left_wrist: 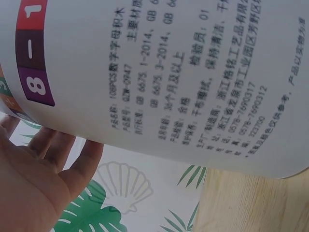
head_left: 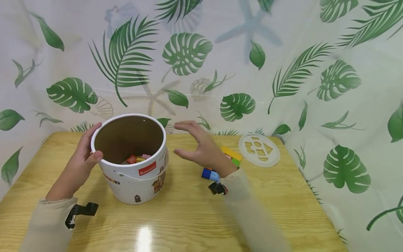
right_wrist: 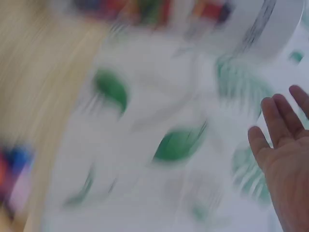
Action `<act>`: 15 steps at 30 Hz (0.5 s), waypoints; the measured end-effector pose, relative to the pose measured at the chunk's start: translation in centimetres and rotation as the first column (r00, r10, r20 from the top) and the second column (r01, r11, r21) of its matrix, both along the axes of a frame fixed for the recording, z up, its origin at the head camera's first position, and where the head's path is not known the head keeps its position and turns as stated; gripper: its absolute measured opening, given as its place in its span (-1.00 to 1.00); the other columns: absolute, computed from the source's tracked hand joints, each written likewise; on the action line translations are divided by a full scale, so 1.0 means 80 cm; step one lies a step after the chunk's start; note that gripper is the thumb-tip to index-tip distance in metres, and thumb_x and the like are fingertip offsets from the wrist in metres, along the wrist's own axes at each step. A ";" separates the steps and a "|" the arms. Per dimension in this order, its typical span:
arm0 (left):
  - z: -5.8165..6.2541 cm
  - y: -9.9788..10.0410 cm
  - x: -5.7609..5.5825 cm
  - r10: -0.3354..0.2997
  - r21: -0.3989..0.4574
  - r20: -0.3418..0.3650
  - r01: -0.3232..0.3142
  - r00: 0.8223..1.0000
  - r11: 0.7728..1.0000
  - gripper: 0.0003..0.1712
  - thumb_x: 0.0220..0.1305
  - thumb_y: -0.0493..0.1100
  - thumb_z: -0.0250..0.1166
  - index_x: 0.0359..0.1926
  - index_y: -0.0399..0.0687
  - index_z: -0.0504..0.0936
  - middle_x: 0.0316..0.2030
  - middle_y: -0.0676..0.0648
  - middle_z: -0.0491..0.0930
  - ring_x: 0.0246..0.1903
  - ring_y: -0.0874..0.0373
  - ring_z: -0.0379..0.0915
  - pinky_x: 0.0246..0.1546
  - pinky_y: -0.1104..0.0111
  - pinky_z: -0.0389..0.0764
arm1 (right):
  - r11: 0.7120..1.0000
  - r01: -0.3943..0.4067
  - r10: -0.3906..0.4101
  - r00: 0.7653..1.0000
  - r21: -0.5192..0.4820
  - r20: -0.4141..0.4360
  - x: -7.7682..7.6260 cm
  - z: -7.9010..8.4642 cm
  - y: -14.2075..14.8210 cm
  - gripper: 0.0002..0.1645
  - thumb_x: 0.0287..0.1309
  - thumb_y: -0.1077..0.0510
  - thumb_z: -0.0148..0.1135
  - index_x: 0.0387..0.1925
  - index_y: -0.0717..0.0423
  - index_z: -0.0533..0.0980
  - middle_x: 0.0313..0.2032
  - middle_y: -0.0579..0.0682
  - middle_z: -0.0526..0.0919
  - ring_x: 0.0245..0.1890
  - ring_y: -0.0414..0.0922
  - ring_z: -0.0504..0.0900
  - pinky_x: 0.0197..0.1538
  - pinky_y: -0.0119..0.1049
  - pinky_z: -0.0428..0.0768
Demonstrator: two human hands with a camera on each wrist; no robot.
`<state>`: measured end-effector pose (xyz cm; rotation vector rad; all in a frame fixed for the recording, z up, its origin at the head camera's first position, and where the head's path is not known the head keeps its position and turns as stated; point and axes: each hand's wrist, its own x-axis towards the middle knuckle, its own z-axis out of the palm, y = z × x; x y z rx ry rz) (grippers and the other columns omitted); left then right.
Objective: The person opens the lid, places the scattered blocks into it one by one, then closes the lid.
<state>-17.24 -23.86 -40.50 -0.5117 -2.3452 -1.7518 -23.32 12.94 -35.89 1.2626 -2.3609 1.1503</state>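
Note:
A white bucket [head_left: 133, 185] with printed pictures and a red label stands upright on the left of the table. My left hand [head_left: 78, 161] grips its left side near the rim, thumb in front and fingers behind, as the left wrist view shows against its printed wall [left_wrist: 145, 96]. Inside lie several toy blocks [head_left: 138, 158], one red with a letter R. My right hand [head_left: 201, 147] is held to the right of the bucket, apart from it, fingers spread and holding nothing. Blue blocks [head_left: 210, 174] and a yellow block [head_left: 231, 153] lie behind and under the right wrist, partly hidden.
A round whitish lid [head_left: 274, 154] with shaped cutouts lies flat at the back right of the wooden table [head_left: 176, 224]. Behind the table hangs a leaf-patterned cloth [head_left: 201, 87].

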 end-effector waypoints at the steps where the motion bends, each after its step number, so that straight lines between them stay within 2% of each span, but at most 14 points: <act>1: 0.000 0.000 0.000 0.001 0.001 0.002 -0.001 1.000 1.000 -0.11 0.51 0.10 0.20 0.65 0.32 -0.10 0.52 -0.14 0.07 0.36 0.13 0.15 0.09 0.60 0.42 | 0.999 0.046 -0.046 0.999 0.019 0.002 -0.004 -0.004 0.020 -0.25 0.19 0.15 0.49 0.38 0.13 0.43 0.33 0.08 0.46 0.34 -0.01 0.44 0.40 -0.05 0.41; 4: -0.001 0.000 0.001 -0.001 0.009 0.004 0.001 1.000 1.000 -0.11 0.51 0.07 0.21 0.65 0.31 -0.10 0.51 -0.13 0.08 0.34 0.18 0.15 0.09 0.61 0.42 | 0.981 0.169 -0.175 0.983 0.098 0.058 -0.012 -0.018 0.080 -0.32 0.23 0.14 0.46 0.35 0.13 0.46 0.25 0.06 0.52 0.23 0.03 0.52 0.32 -0.01 0.49; 8: -0.001 0.000 0.002 -0.009 0.014 0.006 0.008 1.000 1.000 -0.10 0.51 0.05 0.22 0.65 0.32 -0.10 0.50 -0.09 0.09 0.33 0.20 0.16 0.08 0.61 0.43 | 0.933 0.272 -0.315 0.935 0.236 0.166 -0.014 -0.048 0.157 -0.49 0.29 0.06 0.42 0.23 0.08 0.56 0.13 0.04 0.62 0.13 0.08 0.59 0.24 0.09 0.54; 12: -0.002 -0.001 0.000 -0.013 0.016 0.001 0.013 1.000 1.000 -0.10 0.51 0.05 0.22 0.65 0.32 -0.10 0.49 -0.06 0.10 0.32 0.19 0.17 0.07 0.61 0.44 | 0.893 0.268 -0.382 0.877 0.362 0.292 -0.011 -0.080 0.216 -0.55 0.29 0.06 0.42 0.15 0.13 0.60 0.08 0.09 0.67 0.11 0.16 0.59 0.24 0.20 0.50; 15: -0.003 -0.001 -0.002 -0.009 0.007 -0.003 0.009 1.000 1.000 -0.10 0.50 0.08 0.22 0.65 0.33 -0.10 0.49 -0.07 0.11 0.32 0.19 0.18 0.06 0.61 0.45 | 0.868 0.222 -0.400 0.843 0.444 0.360 -0.008 -0.102 0.243 -0.54 0.28 0.07 0.41 0.14 0.17 0.60 0.06 0.09 0.66 0.08 0.11 0.58 0.21 0.14 0.53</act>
